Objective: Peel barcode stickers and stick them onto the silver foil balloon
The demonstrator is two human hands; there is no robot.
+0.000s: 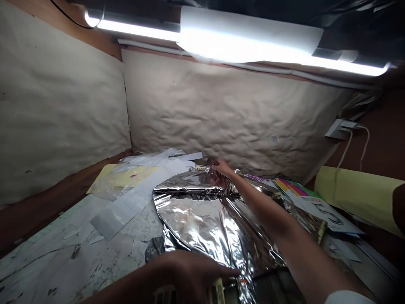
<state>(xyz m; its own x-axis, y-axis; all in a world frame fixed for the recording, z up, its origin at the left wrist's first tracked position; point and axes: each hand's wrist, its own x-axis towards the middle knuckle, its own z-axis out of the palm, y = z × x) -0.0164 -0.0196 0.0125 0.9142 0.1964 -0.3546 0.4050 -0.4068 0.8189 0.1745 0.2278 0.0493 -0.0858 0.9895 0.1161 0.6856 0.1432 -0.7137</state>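
Note:
A large sheet of shiny silver foil [196,215] lies creased and folded over the table, with a rounded left edge. At its far end, my right hand [224,168] is closed on a bunched, dark reddish-looking part of the foil, near the back wall. My left hand [190,272] is low in the view, at the near edge of the foil. One digit stretches right and touches the foil beside a narrow gathered strip [245,289]. The other fingers spread downward in shadow, partly cut off by the frame. A yellow-edged item [219,291] shows beneath that hand.
Scraps of white paper [117,211] and a yellow sheet [107,177] cover the left of the table. Colourful printed booklets [319,207] lie at right, beside a rolled yellow sheet [357,194]. A lit tube lamp [136,29] hangs overhead. A socket [340,128] with cables is on the right.

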